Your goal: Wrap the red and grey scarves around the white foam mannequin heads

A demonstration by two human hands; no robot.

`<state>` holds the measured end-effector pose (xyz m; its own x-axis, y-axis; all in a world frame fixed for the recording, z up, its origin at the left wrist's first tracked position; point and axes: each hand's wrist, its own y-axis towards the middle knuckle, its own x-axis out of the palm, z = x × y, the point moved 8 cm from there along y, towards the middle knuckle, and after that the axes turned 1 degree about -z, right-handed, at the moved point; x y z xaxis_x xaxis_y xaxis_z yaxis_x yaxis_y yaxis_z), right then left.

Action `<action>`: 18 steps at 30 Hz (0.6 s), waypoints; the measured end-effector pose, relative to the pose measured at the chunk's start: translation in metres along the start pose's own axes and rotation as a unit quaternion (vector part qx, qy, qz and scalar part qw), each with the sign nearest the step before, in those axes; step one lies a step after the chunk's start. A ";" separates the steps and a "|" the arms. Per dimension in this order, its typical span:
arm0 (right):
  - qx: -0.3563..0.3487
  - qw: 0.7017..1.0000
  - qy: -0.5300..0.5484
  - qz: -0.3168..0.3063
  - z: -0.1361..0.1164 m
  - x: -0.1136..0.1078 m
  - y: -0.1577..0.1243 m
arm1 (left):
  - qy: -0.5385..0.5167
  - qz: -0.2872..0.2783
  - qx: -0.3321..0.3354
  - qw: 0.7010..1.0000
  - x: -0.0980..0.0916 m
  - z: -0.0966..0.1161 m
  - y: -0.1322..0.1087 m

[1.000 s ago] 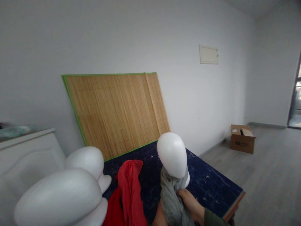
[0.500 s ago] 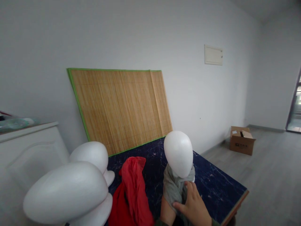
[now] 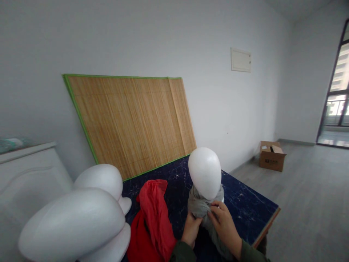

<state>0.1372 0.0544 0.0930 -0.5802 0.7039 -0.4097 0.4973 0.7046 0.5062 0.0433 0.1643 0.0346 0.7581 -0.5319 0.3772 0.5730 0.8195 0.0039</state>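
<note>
The left hand (image 3: 191,229) and right hand (image 3: 225,227) both gripped a grey scarf (image 3: 201,207), fingers curled tight into the cloth, bunched around the base of a white foam mannequin head (image 3: 204,174). The head was upright above a dark blue marble-pattern tabletop (image 3: 245,196), just right of a crumpled red scarf (image 3: 152,218). Two more foam heads (image 3: 71,225) sat near left. A bamboo mat (image 3: 131,123) leaned on the far wall; a cardboard box (image 3: 272,156) sat on the floor at right.

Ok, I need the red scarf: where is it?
In the head view, the red scarf lies on the dark blue tabletop, between a white foam mannequin head and the person's left hand.
</note>
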 end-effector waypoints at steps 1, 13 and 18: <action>0.026 0.999 0.035 0.024 0.012 -0.005 0.002 | -0.024 -0.001 0.002 1.000 -0.005 0.000 0.000; 0.237 0.965 0.082 0.078 0.139 -0.046 0.028 | -0.156 0.128 -0.045 0.978 -0.054 -0.011 0.023; 0.193 0.975 -0.049 0.097 0.146 -0.052 0.047 | -0.043 0.139 -0.027 0.989 -0.059 -0.008 0.020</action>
<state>0.2845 0.0641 0.0274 -0.3957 0.8190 -0.4156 0.8080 0.5255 0.2664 0.0127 0.2103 0.0046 0.8603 -0.2661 0.4348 0.3647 0.9173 -0.1601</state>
